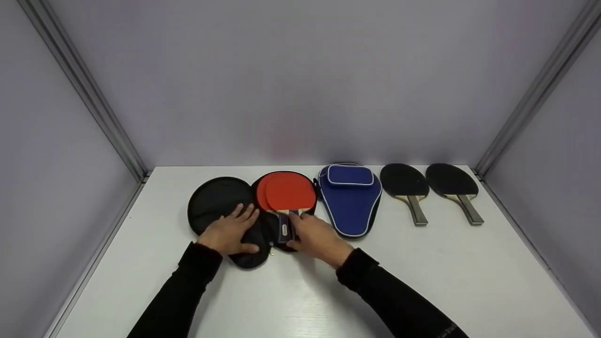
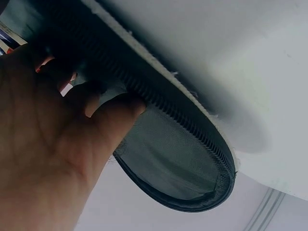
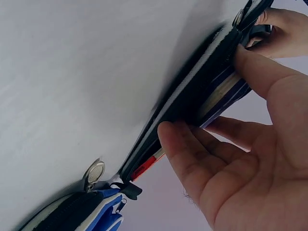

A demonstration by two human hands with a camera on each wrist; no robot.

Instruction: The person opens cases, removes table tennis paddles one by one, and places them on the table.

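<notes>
A black paddle case (image 1: 213, 195) lies unfolded on the white table, its zip running round the rim. Two red table tennis paddles overlap in its right half: the upper paddle (image 1: 291, 190) partly covers the lower paddle (image 1: 261, 193). My left hand (image 1: 230, 232) rests with spread fingers on the left half; in the left wrist view its thumb touches the inside near the zip (image 2: 192, 130). My right hand (image 1: 319, 237) holds the upper paddle by its dark handle. In the right wrist view the right-hand fingers (image 3: 187, 159) and thumb straddle that handle (image 3: 224, 96).
Right of the black case lies a blue paddle case (image 1: 350, 206) with white piping and a small front pocket. Farther right are two black-faced paddles, a nearer one (image 1: 404, 180) and an outer one (image 1: 452, 180). Pale walls (image 1: 300, 94) enclose the table's back and sides.
</notes>
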